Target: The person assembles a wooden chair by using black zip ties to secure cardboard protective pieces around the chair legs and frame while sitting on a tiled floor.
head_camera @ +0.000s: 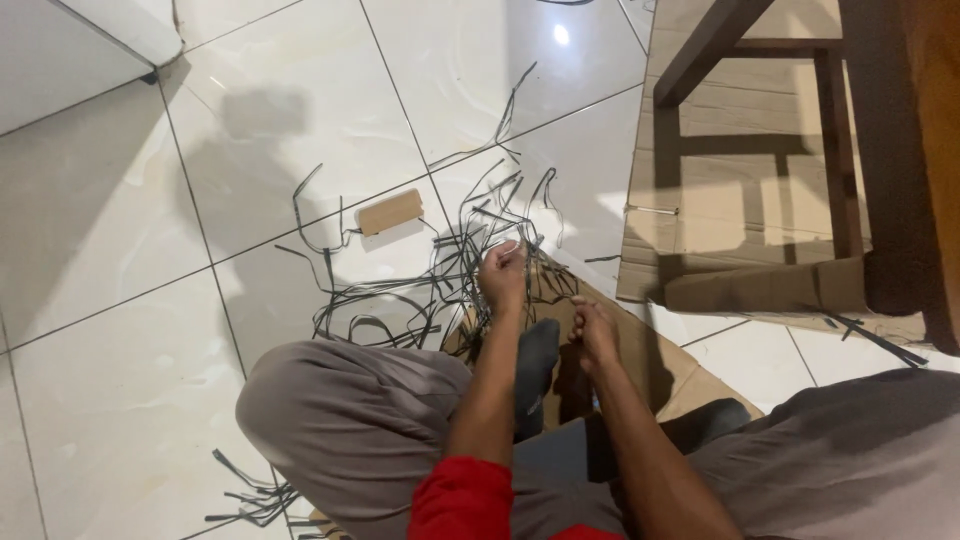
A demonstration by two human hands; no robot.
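1. L hand: raised over the strip pile, fingers curled shut around thin dark strips; grip reads as a closed fist, thumb side toward the camera.
2. R hand: lower and nearer the body, just right of the L hand; fingers bent inward and closed. What it pinches is too small to make out; it sits right beside a dark flat piece that stands up between the two forearms.
3. Strips: loose tangle of narrow black bands spread on the white tiled floor, fanning out left and up from the L hand. A smaller bunch lies near the bottom edge, left of the bent knee.
4. Small tan cardboard block: lies flat on the floor at the upper edge of the tangle, apart from both hands.
5. Cardboard sheet: under the hands and legs, brown, partly covered by strips.
6. Person sits on the floor, grey trousers, red sleeve on L arm.
7. Upper right: dark wooden furniture frame standing over another flattened cardboard panel.
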